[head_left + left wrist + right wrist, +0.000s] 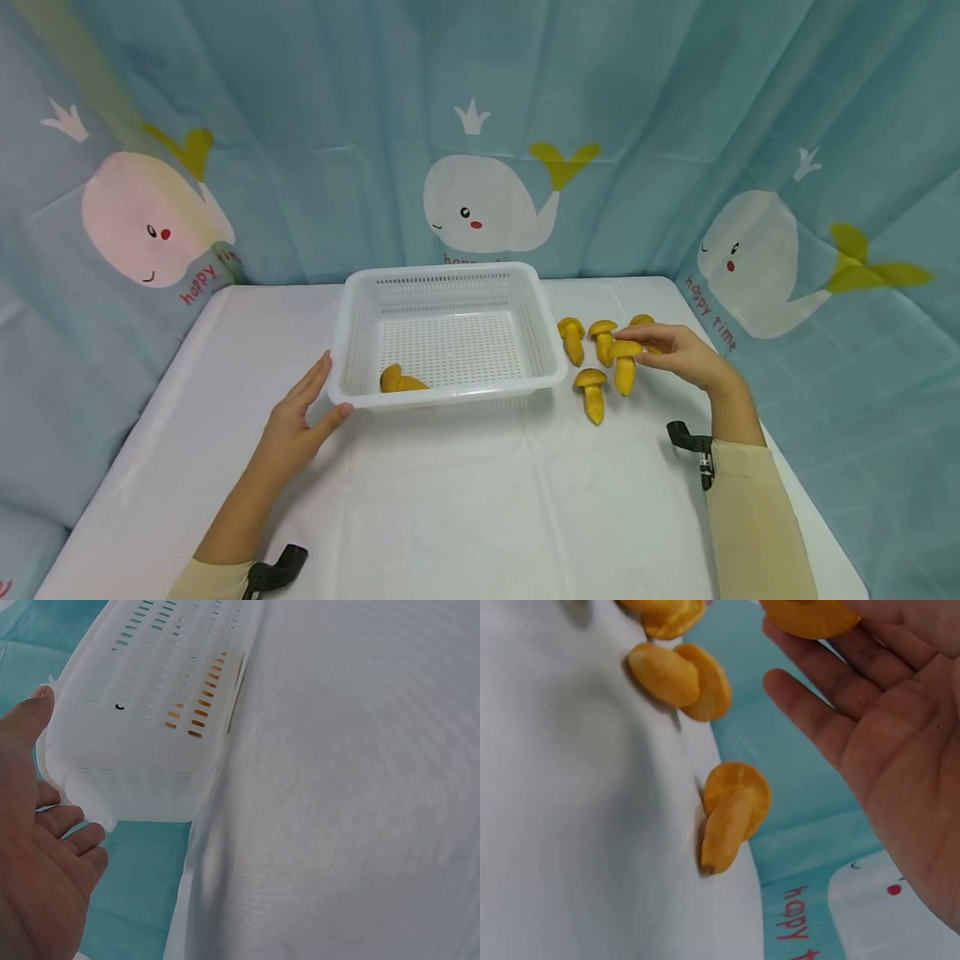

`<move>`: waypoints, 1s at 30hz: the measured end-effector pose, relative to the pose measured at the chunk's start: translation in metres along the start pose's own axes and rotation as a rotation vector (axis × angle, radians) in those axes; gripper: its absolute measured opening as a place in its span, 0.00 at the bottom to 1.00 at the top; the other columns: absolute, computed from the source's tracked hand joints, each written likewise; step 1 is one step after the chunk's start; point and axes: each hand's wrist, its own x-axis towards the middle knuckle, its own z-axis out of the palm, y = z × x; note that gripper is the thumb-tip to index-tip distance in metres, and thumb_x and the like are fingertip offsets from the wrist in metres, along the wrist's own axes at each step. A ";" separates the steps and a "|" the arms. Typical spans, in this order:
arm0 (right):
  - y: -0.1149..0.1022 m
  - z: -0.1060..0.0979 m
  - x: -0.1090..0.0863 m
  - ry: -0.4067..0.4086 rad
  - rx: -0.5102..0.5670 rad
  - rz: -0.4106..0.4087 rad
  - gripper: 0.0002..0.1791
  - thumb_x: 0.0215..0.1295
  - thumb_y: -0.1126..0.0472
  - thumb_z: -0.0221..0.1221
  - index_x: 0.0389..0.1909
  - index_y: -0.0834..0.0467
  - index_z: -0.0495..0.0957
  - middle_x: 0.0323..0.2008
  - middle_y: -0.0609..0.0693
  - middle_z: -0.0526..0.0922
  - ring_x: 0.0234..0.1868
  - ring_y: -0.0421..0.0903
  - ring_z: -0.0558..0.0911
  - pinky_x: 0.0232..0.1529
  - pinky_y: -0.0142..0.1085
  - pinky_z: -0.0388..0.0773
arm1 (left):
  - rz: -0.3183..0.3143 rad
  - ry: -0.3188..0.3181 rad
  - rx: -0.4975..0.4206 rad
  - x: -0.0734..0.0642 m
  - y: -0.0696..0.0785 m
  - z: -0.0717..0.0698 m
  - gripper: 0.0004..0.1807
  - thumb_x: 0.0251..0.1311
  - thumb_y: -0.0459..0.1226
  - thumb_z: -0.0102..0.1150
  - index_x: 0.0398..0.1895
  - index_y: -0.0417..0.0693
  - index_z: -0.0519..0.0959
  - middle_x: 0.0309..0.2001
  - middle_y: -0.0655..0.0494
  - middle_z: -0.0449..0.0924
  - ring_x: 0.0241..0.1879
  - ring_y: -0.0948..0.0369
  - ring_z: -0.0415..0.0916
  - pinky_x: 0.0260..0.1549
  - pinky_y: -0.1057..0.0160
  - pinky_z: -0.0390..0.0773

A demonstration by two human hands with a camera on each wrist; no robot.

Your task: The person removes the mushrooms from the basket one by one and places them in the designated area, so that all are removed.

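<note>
A white perforated plastic basket (450, 396) stands on the table with one yellow mushroom (401, 380) lying inside. My left hand (296, 433) touches the basket's near left corner, thumb and fingers extended along its rim; the left wrist view shows the thumb tip (43, 697) against the rim. To the basket's right, my right hand (678, 354) pinches a yellow mushroom (626, 375) near its cap. The right wrist view cuts off this held mushroom (810, 616) at the top. Other mushrooms lie around it, including one in front (592, 396); another (642, 319) is partly hidden by the hand.
A white cloth (465, 500) covers the table. Blue curtains (322, 167) with whale prints hang behind and along both sides. Black wrist mounts (277, 568) sit on both forearms.
</note>
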 end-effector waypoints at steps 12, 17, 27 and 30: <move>0.023 -0.004 -0.001 -0.104 0.008 0.108 0.24 0.72 0.65 0.62 0.66 0.65 0.75 0.63 0.59 0.81 0.61 0.34 0.79 0.59 0.26 0.78 | 0.009 0.006 0.006 -0.001 0.001 -0.002 0.50 0.61 0.40 0.73 0.82 0.58 0.54 0.81 0.61 0.51 0.79 0.44 0.54 0.62 0.34 0.68; 0.033 -0.004 -0.002 -0.123 0.022 0.117 0.24 0.71 0.67 0.62 0.66 0.67 0.75 0.63 0.63 0.79 0.60 0.37 0.81 0.59 0.26 0.78 | 0.012 0.004 0.000 0.000 0.001 -0.001 0.50 0.61 0.41 0.72 0.82 0.59 0.53 0.81 0.62 0.51 0.79 0.45 0.54 0.63 0.33 0.67; 0.040 -0.001 -0.003 -0.136 -0.027 0.189 0.23 0.69 0.65 0.63 0.65 0.61 0.78 0.65 0.60 0.79 0.61 0.38 0.79 0.58 0.25 0.77 | 0.021 0.005 0.003 -0.002 0.000 -0.001 0.50 0.61 0.40 0.73 0.82 0.60 0.53 0.81 0.62 0.51 0.78 0.44 0.55 0.62 0.35 0.67; 0.044 -0.003 -0.003 -0.139 -0.034 0.201 0.23 0.69 0.66 0.63 0.65 0.60 0.78 0.65 0.59 0.79 0.60 0.36 0.79 0.58 0.25 0.77 | 0.020 0.002 0.004 -0.001 0.001 0.000 0.50 0.61 0.40 0.72 0.82 0.60 0.53 0.81 0.62 0.51 0.79 0.45 0.54 0.64 0.36 0.67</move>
